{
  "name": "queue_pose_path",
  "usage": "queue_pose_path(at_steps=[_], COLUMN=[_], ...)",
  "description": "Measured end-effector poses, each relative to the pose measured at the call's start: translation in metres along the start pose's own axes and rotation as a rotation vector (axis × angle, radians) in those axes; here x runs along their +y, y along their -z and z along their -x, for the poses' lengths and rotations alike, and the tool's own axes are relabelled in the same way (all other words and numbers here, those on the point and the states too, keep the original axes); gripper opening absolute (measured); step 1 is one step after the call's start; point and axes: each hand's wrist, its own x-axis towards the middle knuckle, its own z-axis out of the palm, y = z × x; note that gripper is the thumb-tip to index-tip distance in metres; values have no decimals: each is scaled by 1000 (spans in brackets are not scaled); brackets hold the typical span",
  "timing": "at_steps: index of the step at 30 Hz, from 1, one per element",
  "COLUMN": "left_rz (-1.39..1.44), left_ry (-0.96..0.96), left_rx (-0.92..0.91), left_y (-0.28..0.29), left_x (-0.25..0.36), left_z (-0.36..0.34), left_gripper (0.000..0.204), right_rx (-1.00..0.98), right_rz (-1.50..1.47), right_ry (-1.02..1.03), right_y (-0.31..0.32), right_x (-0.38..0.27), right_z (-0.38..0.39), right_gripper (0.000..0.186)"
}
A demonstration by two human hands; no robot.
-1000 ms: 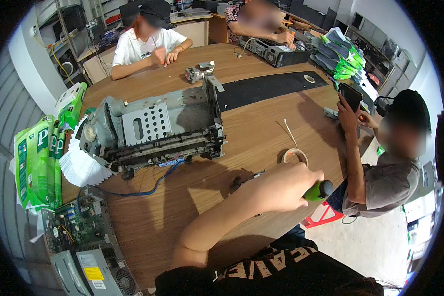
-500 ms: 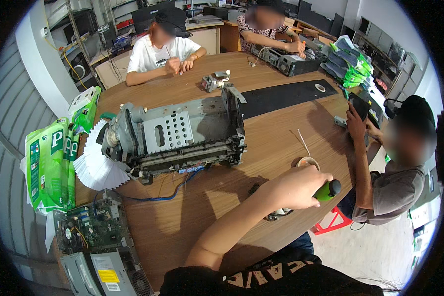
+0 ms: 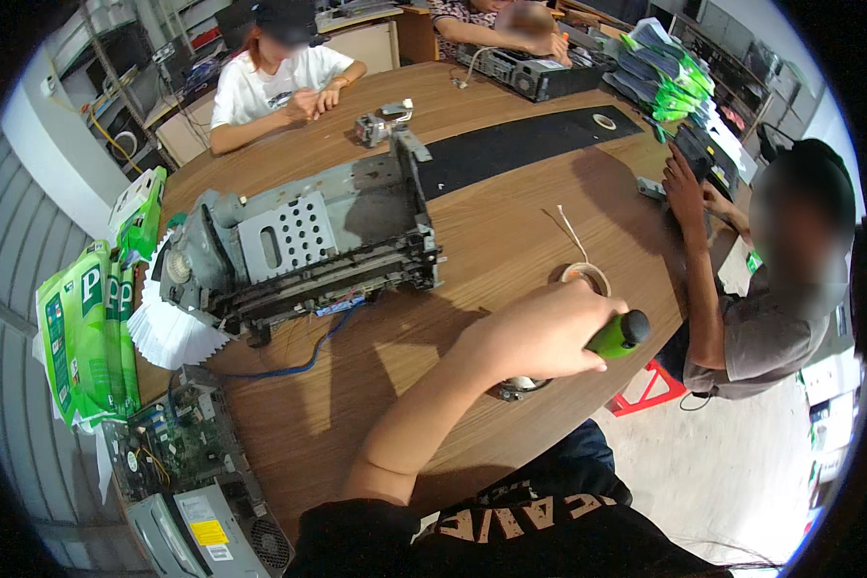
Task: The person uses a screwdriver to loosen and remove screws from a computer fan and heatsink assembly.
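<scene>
My left hand (image 3: pixel 554 329) reaches across to the right side of the wooden table, its fingers closed round a green tool handle (image 3: pixel 609 337) with a black end. The rest of that tool is hidden by the hand. Just beyond the knuckles lies a tape-like ring (image 3: pixel 598 277), with something orange showing in its opening. A pale cord (image 3: pixel 570 227) sticks out past this ring. Beneath the wrist, a dark, round-edged metal part (image 3: pixel 520 389) shows only partly. My right hand does not appear.
A stripped printer chassis (image 3: pixel 299 241) fills the table's middle left. An opened computer unit (image 3: pixel 178 433), green paper packs (image 3: pixel 82 328) and fanned white paper (image 3: pixel 169 332) lie left. A dark mat (image 3: pixel 520 149) runs beyond. Three other people sit around; a red stool (image 3: pixel 650 387) stands at right.
The whole view has shifted, so the table and its contents sit further up and left. My left hand keeps its grip on the green handle, with little movement relative to the ring.
</scene>
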Motion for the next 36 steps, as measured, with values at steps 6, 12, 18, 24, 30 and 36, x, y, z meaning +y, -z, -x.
queue_pose_path(at_steps=[6,12,18,24,30,36], left_rz=[-29,-18,-34,-82,-274,-317], left_ry=[154,151,225,293,306,282], left_rx=[-116,-50,-33,343,576,546], left_y=[8,4,-7,-40,-70,-71], left_x=[7,12,16,4,9,-3], left_z=[-3,-3,-6,0,17,33], left_gripper=[40,36,25,29,32,38], right_rx=[11,559,391,-356,-723,-823], right_rz=[-59,-475,-423,-298,-346,-308], right_ry=[-91,639,1568,2128,2127,2184], right_y=[-31,12,67,23,-18,-23], right_x=[73,-85,-334,-445,-473,-485], right_z=[17,68,191,312,362,363], right_gripper=[30,34,18,46,34,16])
